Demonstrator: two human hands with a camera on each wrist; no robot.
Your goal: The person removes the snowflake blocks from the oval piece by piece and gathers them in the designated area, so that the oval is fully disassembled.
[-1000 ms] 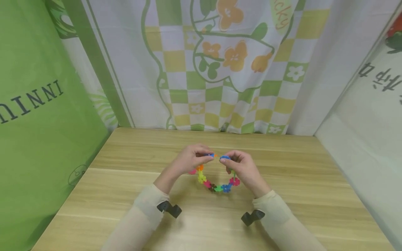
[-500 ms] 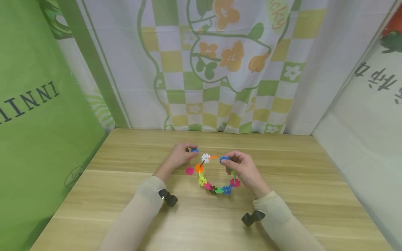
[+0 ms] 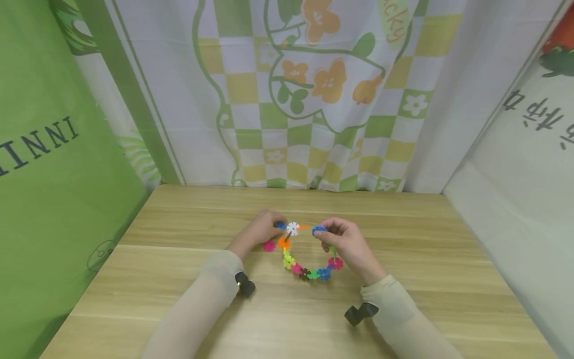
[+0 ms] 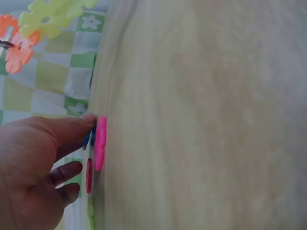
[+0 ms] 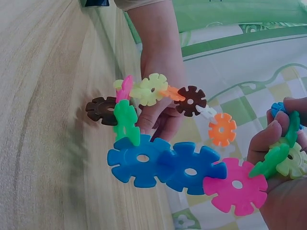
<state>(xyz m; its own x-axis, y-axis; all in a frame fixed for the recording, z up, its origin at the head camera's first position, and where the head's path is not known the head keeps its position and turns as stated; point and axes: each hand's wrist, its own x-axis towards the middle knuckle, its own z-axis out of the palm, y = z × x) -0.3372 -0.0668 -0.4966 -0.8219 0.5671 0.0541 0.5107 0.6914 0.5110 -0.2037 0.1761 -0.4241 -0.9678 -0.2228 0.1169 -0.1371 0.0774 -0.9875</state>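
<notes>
A ring-shaped chain of colourful interlocking snowflake discs [image 3: 289, 262] hangs from my right hand [image 3: 347, 242], with a gap at its far side. That hand pinches the blue snowflake disc [image 3: 320, 231] at one end, green discs [image 5: 276, 160] beneath its fingers. Across the gap, an orange disc [image 3: 303, 227] joined to a white disc [image 3: 293, 229] forms the other end. Low at the tabletop, my left hand [image 3: 261, 230] pinches a loose blue snowflake disc [image 3: 280, 225]; in the left wrist view the thumb partly hides it. A pink disc [image 4: 100, 143] lies close by.
The wooden table [image 3: 403, 319] spreads around both hands. A loose pink disc [image 3: 269, 246] lies by the left wrist. In the left wrist view a red disc [image 4: 89, 176] and a light green disc [image 4: 91, 213] lie flat. A patterned curtain [image 3: 309, 149] hangs behind the table.
My left hand has drawn away from the chain's gap to the left with a blue disc, then lowered to the table. The right hand keeps its grip in nearly the same place.
</notes>
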